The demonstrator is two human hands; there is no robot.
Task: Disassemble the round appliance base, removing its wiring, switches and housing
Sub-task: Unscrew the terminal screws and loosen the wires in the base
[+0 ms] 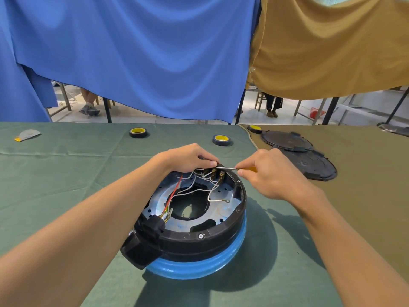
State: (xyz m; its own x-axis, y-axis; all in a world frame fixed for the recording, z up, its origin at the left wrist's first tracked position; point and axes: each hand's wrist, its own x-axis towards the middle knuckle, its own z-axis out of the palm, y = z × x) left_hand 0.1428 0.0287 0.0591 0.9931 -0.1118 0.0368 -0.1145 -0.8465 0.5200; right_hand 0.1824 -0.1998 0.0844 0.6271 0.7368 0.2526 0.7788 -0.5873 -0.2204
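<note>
The left hand [188,158] is covering the appliance base [194,218]'s far rim around 12 o'clock, the right hand [272,173] is hiding most of the screwdriver [228,167] handle, and both forearms are running off the bottom edge

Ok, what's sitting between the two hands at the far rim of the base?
In the head view, the screwdriver's metal shaft spans the gap, from the right hand to the switch terminals under the left hand.

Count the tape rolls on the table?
3. One tape roll far left of centre, a second behind the hands, a third on the brown cloth by the black covers. More may be hidden.
</note>
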